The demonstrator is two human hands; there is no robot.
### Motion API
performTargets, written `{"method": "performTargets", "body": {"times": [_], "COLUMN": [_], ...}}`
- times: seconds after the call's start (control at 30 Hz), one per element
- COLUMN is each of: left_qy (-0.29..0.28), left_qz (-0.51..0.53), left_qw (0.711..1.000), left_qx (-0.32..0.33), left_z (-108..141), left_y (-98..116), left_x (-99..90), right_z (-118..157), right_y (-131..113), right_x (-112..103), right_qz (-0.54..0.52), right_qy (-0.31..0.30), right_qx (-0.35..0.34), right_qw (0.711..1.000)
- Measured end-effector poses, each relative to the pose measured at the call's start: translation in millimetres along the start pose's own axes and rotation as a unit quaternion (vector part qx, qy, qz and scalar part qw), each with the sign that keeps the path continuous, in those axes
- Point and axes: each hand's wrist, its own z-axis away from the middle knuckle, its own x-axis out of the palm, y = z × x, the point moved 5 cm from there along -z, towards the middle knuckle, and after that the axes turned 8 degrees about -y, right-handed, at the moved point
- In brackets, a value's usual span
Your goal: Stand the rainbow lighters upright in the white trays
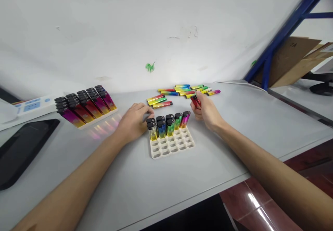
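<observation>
A white rack (172, 147) with rows of oval holes lies in front of me. Several shiny multicoloured lighters (161, 129) stand upright in its back rows, black tops up; the front holes hold none. My left hand (136, 120) is at the rack's back left corner, fingers curled beside the corner lighter, the fingertips partly hidden. Right of the rack, my right hand (205, 110) is closed around a red lighter (195, 101), its thumb stretched along the top. Behind the rack, more lighters (159, 100) lie flat on the grey table (197, 175).
At the left stands a second rack (97, 118) full of purple, red and yellow lighters (87, 107). A black phone (24, 151) lies nearer, with a white power strip (35, 105) behind it. A white cable (241, 83), blue frame (267, 67) and cardboard boxes (288, 59) are at the right.
</observation>
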Motion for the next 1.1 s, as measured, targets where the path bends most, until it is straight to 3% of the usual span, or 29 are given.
{"method": "performTargets", "body": {"times": [0.23,0.53,0.77,1.1], "left_qy": [0.0,-0.001,-0.002,0.0], "left_qz": [-0.001,-0.003,-0.01,-0.013], "left_qw": [1.0,1.0,1.0,1.0], "left_qx": [0.003,-0.01,-0.008,-0.007], "left_z": [1,0,0,-1], "left_y": [1,1,2,1], "left_x": [-0.2,-0.6,-1.0,0.1], "right_z": [3,18,37,45], "right_y": [-18,-51,-59,-53], "right_x": [-7,-25,1,27], "right_qz": [0.067,0.011,0.097,0.276], "right_qy": [0.018,0.041,-0.025,-0.104], "right_qx": [-0.092,-0.219,-0.253,-0.331], "right_qw": [0.993,0.975,0.962,0.896]}}
